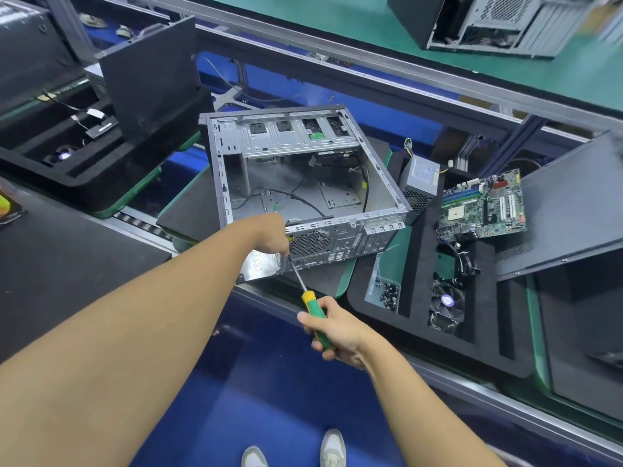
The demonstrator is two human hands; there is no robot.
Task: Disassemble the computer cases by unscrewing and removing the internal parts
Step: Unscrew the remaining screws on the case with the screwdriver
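An open grey computer case [303, 183] lies on its side on the conveyor, with loose black cables and a drive cage inside. My left hand [273, 235] grips the near rear edge of the case beside the fan grille. My right hand [332, 328] holds a screwdriver [312, 310] with a green and yellow handle. Its shaft points up to the case's rear panel just below my left hand. A removed motherboard [482, 205], a power supply [421, 175] and a cooler fan [446, 303] lie in the black foam tray [418, 298] on the right.
A small compartment of screws [387, 293] sits at the tray's near left. A black side panel [566, 203] leans at right, another panel [151, 75] stands at back left. A second case [488, 21] lies on the far green surface. My shoes [293, 449] show below.
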